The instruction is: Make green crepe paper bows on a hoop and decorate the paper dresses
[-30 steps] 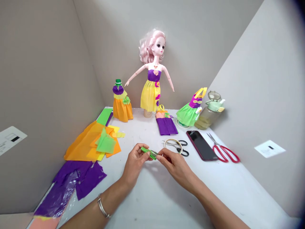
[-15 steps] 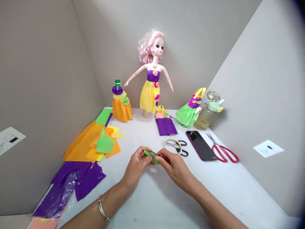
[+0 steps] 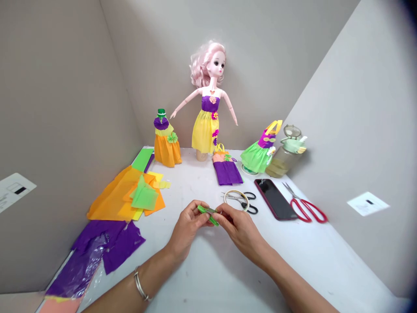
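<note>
- Green paper strip (image 3: 204, 210): small, narrow, held in the air above the tabletop between both hands, just ahead of the body. Long axis runs diagonally, from upper left to lower right in the head view.
- left hand (image 3: 188, 220): clenched in a pinch, thumb and fingers closed on the strip's left part. Silver bangle (image 3: 140, 284) on the wrist.
- right hand (image 3: 237, 229): fingertips closed on the strip's right part, so the grip looks shared. Fingers partly hide the contact; neither hand is clearly nearer.
- Just beyond the hands: clear tape roll (image 3: 236, 200) lying on black-handled scissors (image 3: 251, 209).
- Farther right: smartphone (image 3: 275, 199), red-handled scissors (image 3: 308, 211).
- Surface: white table (image 3: 202, 265), bearing crepe paper sheets: purple (image 3: 122, 248) at near left, orange (image 3: 110, 202) beyond, a pale green piece (image 3: 144, 198) on top of the orange.
- Back edge: doll (image 3: 208, 100) in a yellow and purple paper dress, on a stand. Flanking it are an orange-skirted paper dress form (image 3: 167, 150) and a green-skirted one (image 3: 257, 158). Plastic water bottle (image 3: 286, 160) at right.
- Room: grey walls (image 3: 65, 130) close in on three sides.
</note>
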The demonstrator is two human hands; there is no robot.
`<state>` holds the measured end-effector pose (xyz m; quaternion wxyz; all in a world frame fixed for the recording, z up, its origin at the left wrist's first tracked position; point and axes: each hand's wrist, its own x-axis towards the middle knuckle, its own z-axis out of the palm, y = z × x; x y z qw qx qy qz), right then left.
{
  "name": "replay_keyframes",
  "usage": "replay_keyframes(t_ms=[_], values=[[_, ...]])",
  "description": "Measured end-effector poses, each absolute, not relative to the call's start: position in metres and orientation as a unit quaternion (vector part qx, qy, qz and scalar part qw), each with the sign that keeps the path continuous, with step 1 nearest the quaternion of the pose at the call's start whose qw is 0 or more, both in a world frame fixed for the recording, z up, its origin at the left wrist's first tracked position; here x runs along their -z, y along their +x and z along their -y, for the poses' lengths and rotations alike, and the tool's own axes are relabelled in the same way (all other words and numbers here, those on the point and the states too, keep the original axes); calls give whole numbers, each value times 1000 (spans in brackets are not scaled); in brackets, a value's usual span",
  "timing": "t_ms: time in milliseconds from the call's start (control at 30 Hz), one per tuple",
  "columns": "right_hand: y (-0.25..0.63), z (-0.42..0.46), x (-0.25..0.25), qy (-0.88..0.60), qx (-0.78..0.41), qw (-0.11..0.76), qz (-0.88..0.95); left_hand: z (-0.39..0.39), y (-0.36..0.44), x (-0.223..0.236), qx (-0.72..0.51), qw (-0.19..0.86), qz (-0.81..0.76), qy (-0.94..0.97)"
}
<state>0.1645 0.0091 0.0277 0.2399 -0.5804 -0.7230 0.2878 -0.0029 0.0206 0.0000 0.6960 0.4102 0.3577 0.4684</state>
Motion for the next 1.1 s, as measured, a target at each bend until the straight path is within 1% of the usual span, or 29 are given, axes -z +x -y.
replay_keyframes(t_ms=[867, 1100], values=[[164, -8, -30, -578, -266, 239, 734, -22, -2, 0, -470, 694, -361, 409], [162, -7, -27, -582, -235, 226, 745, -19, 1, -7, -463, 683, -381, 417]])
